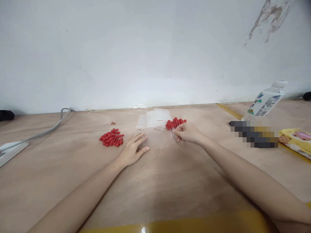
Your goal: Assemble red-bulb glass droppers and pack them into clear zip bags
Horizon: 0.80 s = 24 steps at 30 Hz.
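Observation:
My left hand point(133, 150) lies with its fingers spread over a row of thin clear tubes point(155, 139) on the table. Close by on its left is a loose pile of red rubber bulbs point(109, 138), one pointing toward the hand. My right hand point(187, 132) is closed in a pinch at the clear stems of several droppers point(175, 123), which have red bulbs at their far ends. Its fingertips seem to grip one dropper, though they partly hide it.
White sheets point(155, 117) lie behind the tubes, near the wall. To the right stand a clear bottle point(264, 102), a blurred dark object point(252, 134) and a yellow packet point(295, 140). A grey cable point(51, 129) and a white box point(13, 152) are at left.

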Tool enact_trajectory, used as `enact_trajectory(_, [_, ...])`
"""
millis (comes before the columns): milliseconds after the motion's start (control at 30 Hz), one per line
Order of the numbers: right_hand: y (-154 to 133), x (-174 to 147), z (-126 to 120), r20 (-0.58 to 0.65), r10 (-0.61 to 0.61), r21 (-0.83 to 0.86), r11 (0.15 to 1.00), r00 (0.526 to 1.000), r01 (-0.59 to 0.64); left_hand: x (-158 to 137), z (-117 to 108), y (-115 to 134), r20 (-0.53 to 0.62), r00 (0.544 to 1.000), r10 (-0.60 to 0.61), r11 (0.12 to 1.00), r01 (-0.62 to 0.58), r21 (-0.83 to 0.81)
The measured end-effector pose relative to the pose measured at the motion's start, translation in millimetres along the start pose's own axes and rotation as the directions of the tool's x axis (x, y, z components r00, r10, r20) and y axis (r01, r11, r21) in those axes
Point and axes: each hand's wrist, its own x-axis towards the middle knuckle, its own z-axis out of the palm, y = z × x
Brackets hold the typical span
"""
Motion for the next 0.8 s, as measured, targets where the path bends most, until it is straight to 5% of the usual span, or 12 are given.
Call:
enact_trajectory(133, [4,21,4,-0.239,0.03,-0.304,0.947,0.971,-0.104,0,2,-1,0.134,0.988,-0.074,0.997,0.071,0.028])
enact_trajectory(367, [5,33,20,-0.384,0.021,-0.488,0.844,0.923,-0.223,4,2,1,0.204,0.976,-0.069,0.998,0.067,0.013])
enact_trajectory(633, [-8,16,33,-0.316,-0.111,-0.521,0.85,0.942,-0.075,7,7,2,0.161,0.987,-0.015,1.0,0.016,-0.006])
enact_trajectory(800, [-15,12,44,-0.193,-0.076,-0.6,0.798,0.978,-0.057,11,-8,0,-0.053,0.993,-0.104,0.98,0.111,0.164])
